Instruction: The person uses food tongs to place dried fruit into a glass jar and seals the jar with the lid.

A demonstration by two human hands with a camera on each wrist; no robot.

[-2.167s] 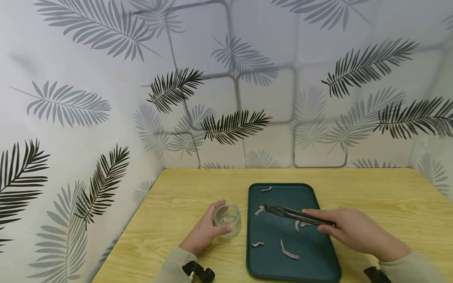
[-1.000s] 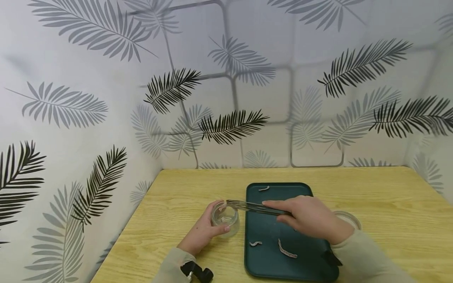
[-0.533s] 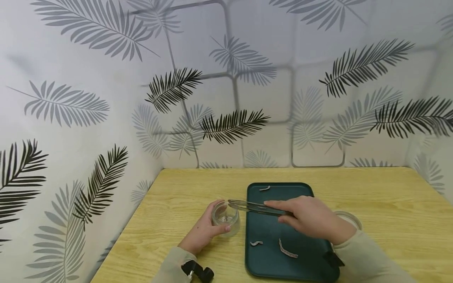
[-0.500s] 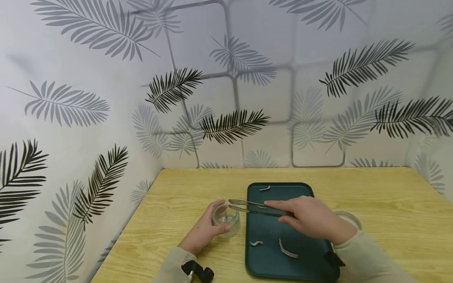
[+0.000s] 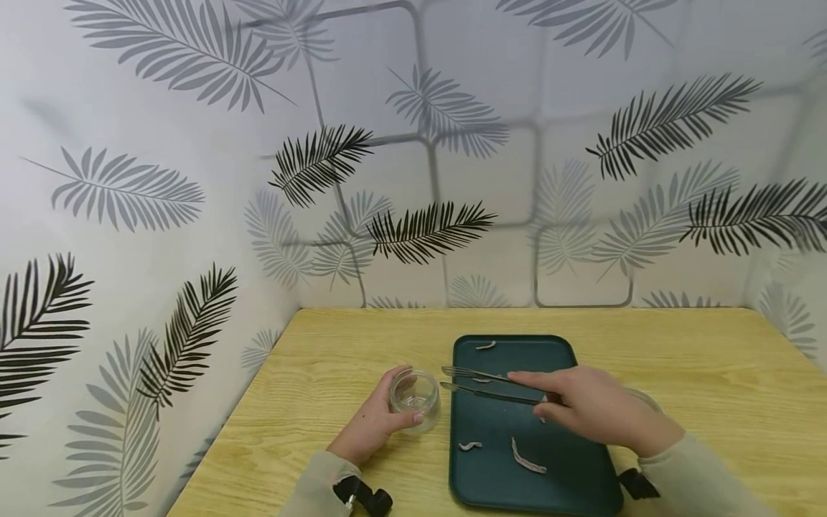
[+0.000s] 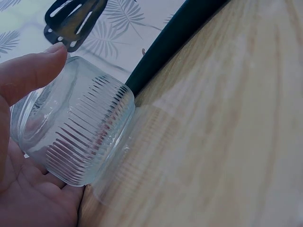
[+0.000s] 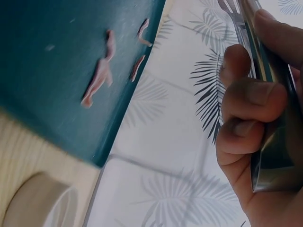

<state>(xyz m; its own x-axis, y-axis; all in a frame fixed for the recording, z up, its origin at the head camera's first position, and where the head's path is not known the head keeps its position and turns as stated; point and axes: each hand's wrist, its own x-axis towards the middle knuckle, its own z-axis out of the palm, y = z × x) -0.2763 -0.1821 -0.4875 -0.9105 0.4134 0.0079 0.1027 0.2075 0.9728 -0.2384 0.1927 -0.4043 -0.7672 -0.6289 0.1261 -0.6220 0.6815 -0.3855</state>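
Note:
My left hand (image 5: 373, 418) grips a clear glass jar (image 5: 423, 424) upright on the table, thumb at the front and fingers behind it. Ribbed glass shows on the jar's side in the left wrist view, where the thumb (image 6: 35, 71) lies along the rim. Something small shows inside the jar. Metal tongs (image 5: 494, 394) are held in my right hand (image 5: 594, 406), their arms apart and tips just right of the jar, over the tray's left edge. Nothing sits between the tips. Several pale, pinkish, wrinkled strips (image 5: 528, 457) lie on the dark green tray (image 5: 510, 495).
A round, pale-rimmed container (image 7: 35, 203) stands beyond the tray's right side, partly hidden by my right wrist in the head view. The tray rests on a yellow wood-grain table (image 5: 362, 334). A wall (image 5: 478, 172) with leaf prints rises behind and to the left.
The tongs carried a strip from the tray left to the jar's mouth, where it dropped in. Their arms then spread, and my right hand drew them back rightward. My left hand stayed on the jar.

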